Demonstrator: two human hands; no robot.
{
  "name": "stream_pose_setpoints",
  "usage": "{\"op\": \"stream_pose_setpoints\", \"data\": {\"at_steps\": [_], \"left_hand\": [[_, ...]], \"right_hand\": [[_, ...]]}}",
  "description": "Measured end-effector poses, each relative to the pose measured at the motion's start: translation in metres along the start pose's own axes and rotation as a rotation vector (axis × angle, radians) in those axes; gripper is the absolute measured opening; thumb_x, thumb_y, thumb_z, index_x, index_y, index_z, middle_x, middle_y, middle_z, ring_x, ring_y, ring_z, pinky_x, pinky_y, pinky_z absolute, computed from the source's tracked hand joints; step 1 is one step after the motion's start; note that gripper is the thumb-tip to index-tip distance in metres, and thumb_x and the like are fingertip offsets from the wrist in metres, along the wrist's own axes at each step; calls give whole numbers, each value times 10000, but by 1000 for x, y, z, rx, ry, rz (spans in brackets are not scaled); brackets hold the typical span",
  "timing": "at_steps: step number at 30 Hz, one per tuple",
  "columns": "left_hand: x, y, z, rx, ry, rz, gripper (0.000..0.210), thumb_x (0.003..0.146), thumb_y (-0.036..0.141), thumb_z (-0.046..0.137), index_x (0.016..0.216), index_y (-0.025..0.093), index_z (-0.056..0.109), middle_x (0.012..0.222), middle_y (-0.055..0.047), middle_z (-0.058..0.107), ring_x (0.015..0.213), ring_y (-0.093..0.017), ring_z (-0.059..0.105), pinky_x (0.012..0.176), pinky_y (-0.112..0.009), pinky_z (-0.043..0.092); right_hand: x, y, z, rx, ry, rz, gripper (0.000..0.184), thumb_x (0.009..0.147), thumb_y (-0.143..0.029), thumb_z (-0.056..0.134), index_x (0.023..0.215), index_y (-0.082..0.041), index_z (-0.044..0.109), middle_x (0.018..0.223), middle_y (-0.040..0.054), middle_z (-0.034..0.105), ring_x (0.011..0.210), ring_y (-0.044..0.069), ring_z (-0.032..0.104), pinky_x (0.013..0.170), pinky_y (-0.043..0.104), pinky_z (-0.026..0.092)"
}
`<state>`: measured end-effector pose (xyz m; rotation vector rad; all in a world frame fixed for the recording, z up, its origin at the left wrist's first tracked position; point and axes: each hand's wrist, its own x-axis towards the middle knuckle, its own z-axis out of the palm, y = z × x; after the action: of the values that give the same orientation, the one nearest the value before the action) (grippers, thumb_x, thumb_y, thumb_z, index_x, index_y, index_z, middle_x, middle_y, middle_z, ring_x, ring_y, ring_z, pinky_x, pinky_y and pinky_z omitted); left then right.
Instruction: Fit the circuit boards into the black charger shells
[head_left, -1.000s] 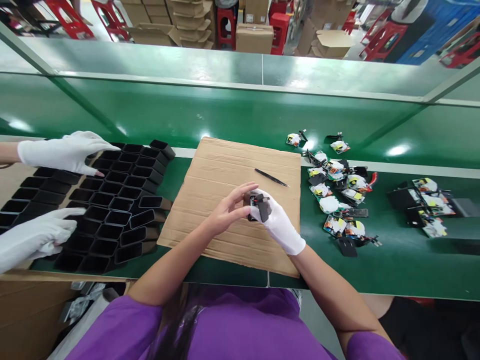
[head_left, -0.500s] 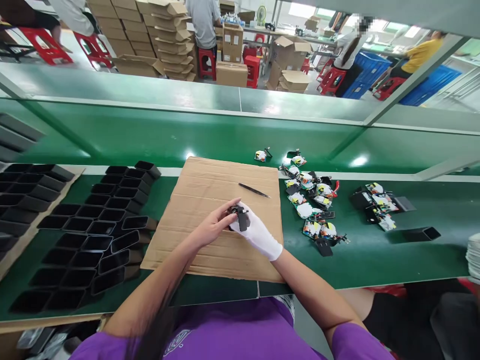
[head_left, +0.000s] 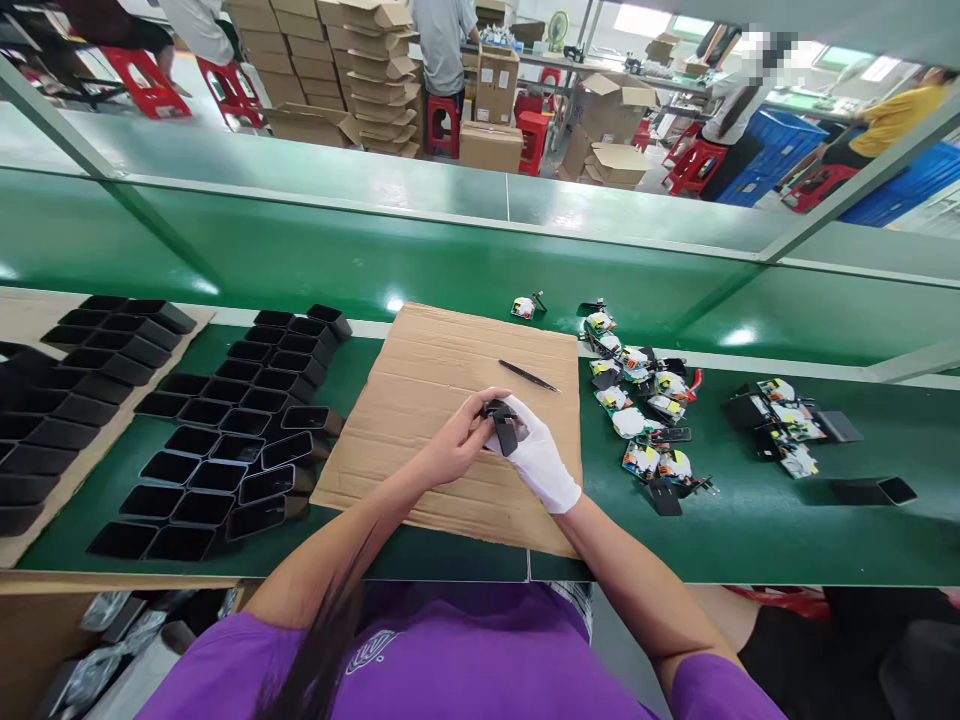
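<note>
Head view, we are holding a blocky black part (head_left: 506,432) between our bare left hand (head_left: 459,440) and white-gloved right hand (head_left: 538,460), ridged tan cardboard (head_left: 427,400) lying beneath, a slim pointed tool (head_left: 529,376) resting beyond, hollow black cases (head_left: 240,448) sitting leftward.

Workbench (head_left: 787,545) arrangement, as seen from the near edge.
At centre: cardboard sheet (head_left: 442,370), with small part (head_left: 506,430) between left hand (head_left: 456,447) and right hand (head_left: 540,462) above; thin tool (head_left: 529,376) on sheet, behind hands. Left: rows of cases (head_left: 245,397), then second group (head_left: 127,345). Right: main board cluster (head_left: 637,400), then smaller cluster (head_left: 784,415), with single case (head_left: 874,491) nearer front. Beyond bench: stacked cartons (head_left: 379,75).
</note>
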<state>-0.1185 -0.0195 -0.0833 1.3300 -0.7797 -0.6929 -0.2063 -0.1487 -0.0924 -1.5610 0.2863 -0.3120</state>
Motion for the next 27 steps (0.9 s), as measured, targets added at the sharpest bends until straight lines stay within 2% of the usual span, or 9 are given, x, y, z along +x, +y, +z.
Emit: {"op": "stream_pose_setpoints", "data": {"at_steps": [6, 12, 19, 21, 27], "left_hand": [[4, -5, -3, 24, 39, 4, 478, 931, 434, 565, 1351, 205, 554, 1235, -118, 610, 1164, -246, 557, 1102, -407, 394], [6, -11, 0, 13, 55, 24, 466, 923, 409, 569, 1343, 208, 571, 1293, -119, 618, 1236, -265, 543, 1150, -436, 355], [3, 1, 8, 48, 109, 121, 389, 911, 310, 538, 1280, 217, 617, 1281, -94, 635, 1221, -242, 560, 1123, -383, 393], [5, 2, 6, 27, 115, 132, 379, 903, 309, 544, 1262, 215, 621, 1262, -92, 637, 1195, -234, 568, 1105, -366, 405], [13, -5, -2, -49, 120, 114, 419, 887, 352, 576, 1277, 201, 571, 1151, -87, 632, 1047, -202, 595, 1013, -335, 458]], "right_hand": [[5, 2, -3, 49, -63, 6, 751, 743, -468, 792, 1416, -251, 538, 1393, 79, 603, 1224, 277, 613, 1071, 419, 492], [3, -1, -2, 53, -18, 35, 728, 734, -517, 778, 1370, -221, 580, 1325, 83, 650, 1194, 273, 628, 1042, 409, 516], [0, -4, -3, -43, 35, 40, 729, 706, -509, 783, 1338, -196, 600, 1206, 91, 701, 1083, 283, 664, 994, 449, 533], [2, -7, -2, -64, 22, 31, 729, 706, -514, 781, 1339, -201, 600, 1198, 87, 705, 1082, 287, 666, 1000, 455, 528], [11, -20, -1, -102, -100, -9, 746, 773, -541, 737, 1419, -233, 528, 1349, 74, 629, 1247, 265, 595, 1101, 408, 457]]}}
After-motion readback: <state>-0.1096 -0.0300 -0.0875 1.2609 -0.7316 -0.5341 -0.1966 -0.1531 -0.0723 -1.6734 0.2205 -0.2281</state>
